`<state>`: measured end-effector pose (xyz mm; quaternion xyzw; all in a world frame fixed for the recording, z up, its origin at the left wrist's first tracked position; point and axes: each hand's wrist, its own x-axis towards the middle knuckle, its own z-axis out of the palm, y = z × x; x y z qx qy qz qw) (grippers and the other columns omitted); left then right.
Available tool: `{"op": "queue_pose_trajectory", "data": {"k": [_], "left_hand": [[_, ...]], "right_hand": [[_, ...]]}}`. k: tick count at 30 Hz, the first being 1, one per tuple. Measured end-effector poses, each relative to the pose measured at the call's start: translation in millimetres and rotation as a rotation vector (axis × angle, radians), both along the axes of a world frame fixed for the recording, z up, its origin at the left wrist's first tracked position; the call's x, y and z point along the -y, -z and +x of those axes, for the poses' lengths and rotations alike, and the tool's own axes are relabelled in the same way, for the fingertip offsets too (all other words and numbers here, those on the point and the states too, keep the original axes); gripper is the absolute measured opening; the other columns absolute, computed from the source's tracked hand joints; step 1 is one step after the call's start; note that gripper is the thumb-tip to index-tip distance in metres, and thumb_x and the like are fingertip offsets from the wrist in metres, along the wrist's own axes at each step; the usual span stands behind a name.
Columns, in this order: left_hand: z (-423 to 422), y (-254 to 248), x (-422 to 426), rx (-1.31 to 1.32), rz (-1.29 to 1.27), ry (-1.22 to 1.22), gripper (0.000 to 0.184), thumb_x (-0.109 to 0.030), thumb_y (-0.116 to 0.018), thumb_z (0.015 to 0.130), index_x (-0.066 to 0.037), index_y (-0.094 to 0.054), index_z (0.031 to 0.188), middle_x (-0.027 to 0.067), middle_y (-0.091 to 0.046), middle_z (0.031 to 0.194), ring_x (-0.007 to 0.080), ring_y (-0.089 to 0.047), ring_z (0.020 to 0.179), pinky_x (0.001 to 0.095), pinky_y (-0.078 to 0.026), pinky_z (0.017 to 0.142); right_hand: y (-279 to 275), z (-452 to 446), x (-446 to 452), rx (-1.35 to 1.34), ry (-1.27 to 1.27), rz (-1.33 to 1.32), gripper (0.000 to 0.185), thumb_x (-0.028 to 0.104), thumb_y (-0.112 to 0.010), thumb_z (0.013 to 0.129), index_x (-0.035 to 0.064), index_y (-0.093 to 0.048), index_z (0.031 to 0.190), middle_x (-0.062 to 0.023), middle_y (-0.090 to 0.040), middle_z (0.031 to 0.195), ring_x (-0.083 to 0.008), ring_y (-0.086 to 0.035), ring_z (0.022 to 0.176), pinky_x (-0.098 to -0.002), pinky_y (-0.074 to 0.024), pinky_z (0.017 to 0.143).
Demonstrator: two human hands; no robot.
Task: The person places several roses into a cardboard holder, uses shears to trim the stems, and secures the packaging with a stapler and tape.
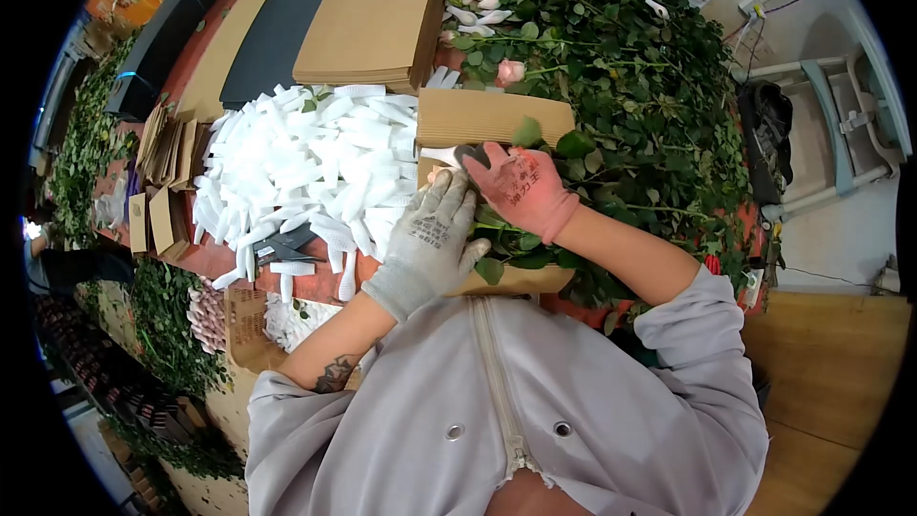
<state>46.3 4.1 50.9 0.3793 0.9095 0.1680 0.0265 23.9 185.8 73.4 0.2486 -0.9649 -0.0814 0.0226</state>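
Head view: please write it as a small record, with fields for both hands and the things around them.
Left hand: grey-gloved, fingers extended
Right hand: red-gloved, beside a white piece; grip unclear
Corrugated cardboard: just beyond the hands
White sleeves: loose heap, left of the hands
Brown sheets: stacked beyond the heap
Leafy stems: spread on the right

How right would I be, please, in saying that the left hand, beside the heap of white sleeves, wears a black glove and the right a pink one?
Not black: the head view shows the left hand, beside the heap of white sleeves, in a grey glove; the right hand wears pink.
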Motion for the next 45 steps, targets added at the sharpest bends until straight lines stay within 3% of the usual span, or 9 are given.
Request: {"op": "queue_pose_trajectory", "data": {"k": [1,3,5,12,14,26,29,41,45], "left_hand": [[-2,0,-1,-0.017,0.003,0.016,0.061,-0.04,-0.049,0.086,0.005,-0.043,0.127,0.0221,-0.035,0.138,0.0359,-0.028,0.132,0.0425,-0.023,0.108],[-3,-4,-1,-0.007,-0.023,0.027,0.06,-0.038,-0.047,0.087,0.004,-0.041,0.129,0.0214,-0.034,0.139,0.0358,-0.028,0.132,0.0424,-0.023,0.109],[-4,-4,0,0.01,-0.059,0.036,0.059,-0.037,-0.045,0.088,0.002,-0.039,0.132,0.0208,-0.033,0.14,0.0358,-0.028,0.132,0.0423,-0.023,0.109],[-11,1,1,0.019,-0.036,0.041,0.048,-0.031,-0.044,0.089,-0.001,-0.048,0.126,0.0167,-0.039,0.137,0.0332,-0.032,0.13,0.0398,-0.026,0.107],[-23,-3,6,0.115,0.049,0.05,0.042,-0.027,-0.048,0.087,-0.004,-0.054,0.121,0.0131,-0.043,0.135,0.031,-0.038,0.127,0.0389,-0.03,0.105],[-31,-2,8,0.126,0.031,0.053,0.037,-0.026,-0.059,0.08,-0.013,-0.062,0.115,0.0077,-0.045,0.134,0.0284,-0.042,0.123,0.0374,-0.036,0.101],[-32,-3,8,0.097,-0.004,0.09,0.038,-0.028,-0.06,0.08,-0.012,-0.061,0.115,0.0078,-0.046,0.133,0.0285,-0.042,0.122,0.0376,-0.036,0.101],[-37,-2,7,0.098,0.072,0.188,0.036,-0.018,-0.061,0.075,-0.004,-0.062,0.109,0.0122,-0.052,0.124,0.033,-0.044,0.119,0.0395,-0.035,0.101],[-40,2,8,0.066,0.024,0.217,0.034,-0.02,-0.058,0.079,-0.008,-0.062,0.11,0.0085,-0.051,0.125,0.0288,-0.043,0.121,0.0384,-0.036,0.1]], "right_hand": [[20,-3,-7,-0.052,-0.077,-0.018,0.037,0.016,-0.048,0.08,0.0132,-0.053,0.117,-0.0129,-0.052,0.117,-0.0217,-0.057,0.094,-0.0309,-0.044,0.074],[48,-19,-9,-0.844,-0.248,0.865,0.039,0.017,-0.047,0.08,0.0144,-0.052,0.118,-0.0105,-0.053,0.119,-0.0213,-0.057,0.094,-0.0307,-0.0431,0.077],[34,-12,-10,-0.219,-0.148,-0.081,0.038,0.017,-0.05,0.078,0.0146,-0.053,0.116,-0.0097,-0.055,0.113,-0.0223,-0.057,0.095,-0.0319,-0.0443,0.077],[27,-20,-8,-0.038,-0.151,-0.081,0.036,0.017,-0.056,0.073,0.013,-0.055,0.109,-0.0088,-0.056,0.103,-0.0232,-0.057,0.095,-0.0327,-0.0462,0.073],[23,-21,-9,-0.174,-0.187,-0.18,0.026,0.016,-0.049,0.08,0.0115,-0.056,0.104,-0.0096,-0.057,0.091,-0.0242,-0.059,0.082,-0.0332,-0.0466,0.064],[26,-22,-7,-0.227,-0.213,-0.092,0.019,0.014,-0.05,0.08,0.0088,-0.057,0.097,-0.0082,-0.059,0.077,-0.0227,-0.061,0.073,-0.0329,-0.0467,0.056],[26,-22,-6,-0.108,-0.168,-0.026,0.029,0.015,-0.053,0.076,0.0084,-0.054,0.104,-0.0096,-0.058,0.093,-0.0235,-0.06,0.081,-0.0339,-0.0469,0.062],[33,-30,-1,-0.041,-0.108,-0.092,0.027,0.017,-0.056,0.071,0.0079,-0.053,0.096,-0.0098,-0.059,0.088,-0.0252,-0.061,0.076,-0.0346,-0.0469,0.062],[33,-26,1,-0.036,-0.104,-0.07,0.026,0.017,-0.056,0.072,0.0095,-0.053,0.096,-0.0106,-0.057,0.095,-0.0253,-0.06,0.08,-0.0352,-0.0468,0.063]]}}
